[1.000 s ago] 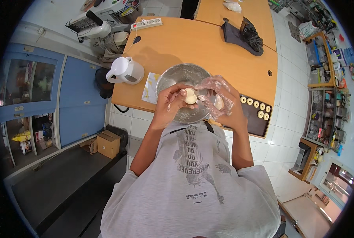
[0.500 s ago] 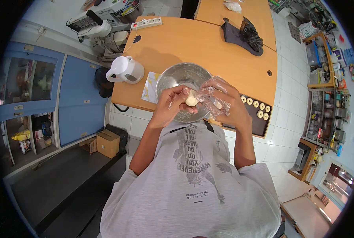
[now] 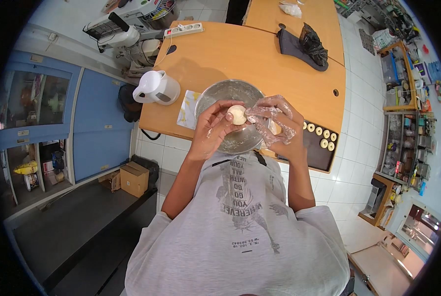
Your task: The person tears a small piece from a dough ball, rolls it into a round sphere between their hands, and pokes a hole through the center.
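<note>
A small pale dough ball is held up over the steel mixing bowl. My left hand grips it between thumb and fingers from the left, with the thumb across its front. My right hand, its fingers smeared with white residue, is bent in a pinch at the ball's right side. Its fingertips press against the dough. The lower part of the bowl is partly hidden behind my hands. To the right, a dark baking tray carries several ring-shaped dough pieces; my right hand and wrist cover its left part.
On the wooden table, a white electric kettle and a printed sheet stand left of the bowl. A power strip lies at the far left edge. A black plastic bag sits on a dark cloth item at the far right.
The dough ball has turned and risen slightly in my left fingers, showing a rounder face. My right fingers have shifted and spread a little beside it.
</note>
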`<state>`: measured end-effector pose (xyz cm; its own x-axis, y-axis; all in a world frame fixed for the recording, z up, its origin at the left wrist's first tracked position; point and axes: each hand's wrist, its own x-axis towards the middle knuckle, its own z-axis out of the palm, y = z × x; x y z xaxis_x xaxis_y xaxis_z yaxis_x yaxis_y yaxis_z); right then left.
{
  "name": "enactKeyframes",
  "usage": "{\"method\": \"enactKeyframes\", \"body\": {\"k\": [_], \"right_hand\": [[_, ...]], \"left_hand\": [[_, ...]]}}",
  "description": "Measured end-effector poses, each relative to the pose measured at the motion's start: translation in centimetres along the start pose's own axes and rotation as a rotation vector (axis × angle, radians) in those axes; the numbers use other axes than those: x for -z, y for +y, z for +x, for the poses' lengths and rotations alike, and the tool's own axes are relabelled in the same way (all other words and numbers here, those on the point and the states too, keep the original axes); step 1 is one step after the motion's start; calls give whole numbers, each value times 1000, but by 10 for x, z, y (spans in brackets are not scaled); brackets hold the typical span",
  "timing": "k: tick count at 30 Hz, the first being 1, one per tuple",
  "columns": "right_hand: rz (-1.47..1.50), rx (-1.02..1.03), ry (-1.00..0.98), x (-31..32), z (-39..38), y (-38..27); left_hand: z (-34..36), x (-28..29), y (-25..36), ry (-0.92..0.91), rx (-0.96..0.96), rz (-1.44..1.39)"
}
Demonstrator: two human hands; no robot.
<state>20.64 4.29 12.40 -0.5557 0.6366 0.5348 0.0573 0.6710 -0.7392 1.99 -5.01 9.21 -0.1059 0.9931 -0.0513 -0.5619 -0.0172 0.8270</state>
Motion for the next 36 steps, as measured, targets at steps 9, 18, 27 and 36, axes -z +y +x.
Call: {"method": "enactKeyframes", "body": {"k": [9,18,27,36], "right_hand": [[-60,76,-85,1,2,-7],[-75,23,-28,-9,5,-8],[-86,23,-23,-27,-9,2],[-94,121,-15,-44,3,-11]], "left_hand": [[0,0,-1,26,-24,-33],[0,-1,2,2,-74,29],[5,-4,-1,-62,-19,-62],[15,-10,-28,312,176,-354]]}}
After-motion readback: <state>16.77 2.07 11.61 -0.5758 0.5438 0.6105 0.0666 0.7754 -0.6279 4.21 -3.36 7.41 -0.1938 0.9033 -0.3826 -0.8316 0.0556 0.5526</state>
